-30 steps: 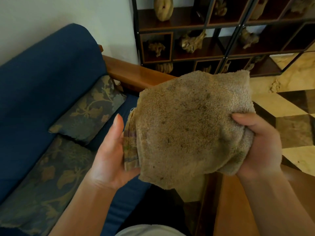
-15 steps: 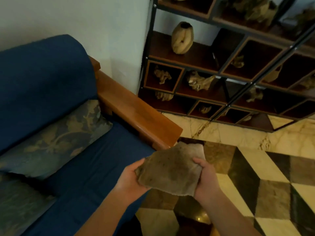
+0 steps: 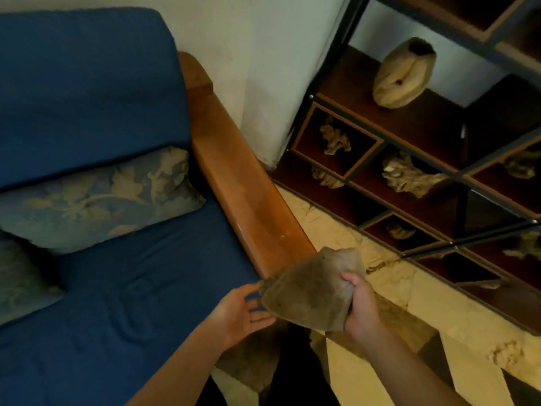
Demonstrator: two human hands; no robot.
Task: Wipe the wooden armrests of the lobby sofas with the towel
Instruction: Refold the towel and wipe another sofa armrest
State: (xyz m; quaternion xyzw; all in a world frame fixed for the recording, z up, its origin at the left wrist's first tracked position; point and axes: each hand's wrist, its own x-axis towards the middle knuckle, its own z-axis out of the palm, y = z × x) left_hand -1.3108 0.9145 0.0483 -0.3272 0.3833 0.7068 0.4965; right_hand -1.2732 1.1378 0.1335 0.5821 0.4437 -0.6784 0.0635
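Towel (image 3: 310, 291) bunched in gripping right hand (image 3: 361, 307) at armrest (image 3: 248, 189) near end, ready for wiping; left hand (image 3: 240, 310) held open alongside as support.

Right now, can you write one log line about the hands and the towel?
right hand grips towel | left hand open beside it | towel over armrest near end | wiping not started

The towel (image 3: 310, 291) is rough, matt brown terry cloth. The armrest (image 3: 248, 189) is smooth varnished wood with a soft sheen. The sofa (image 3: 87, 83) has matt blue woven fabric; its cushion (image 3: 96, 197) looks like patterned cloth. The floor (image 3: 439, 312) is glossy stone, probably marble. The shelf (image 3: 409, 133) has dark wood in metal framing.
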